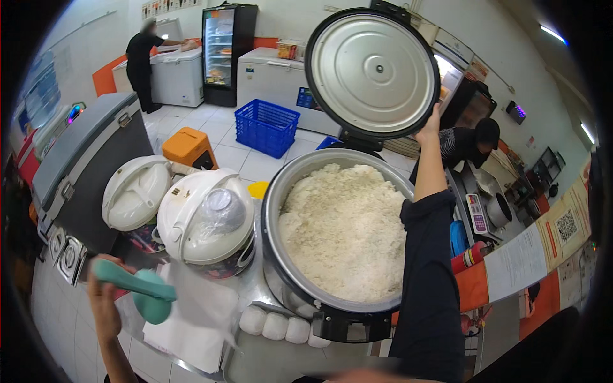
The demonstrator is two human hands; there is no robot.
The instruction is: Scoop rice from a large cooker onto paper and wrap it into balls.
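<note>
A large rice cooker stands before me, its pot heaped with cooked white rice. Its round metal lid is tilted up above the far rim, and my right hand grips the lid's right edge. At lower left, my left hand is closed around a teal plastic scoop with a rounded cup, held over the counter and slightly blurred. Below the scoop lies a stack of white paper sheets. Several white rounded portions sit in a row along the far edge of a metal tray.
Two white-lidded rice containers stand left of the cooker, beside a large grey cool box. A blue crate and an orange stool are on the floor. One person works at a chest freezer, another at the right-hand counter.
</note>
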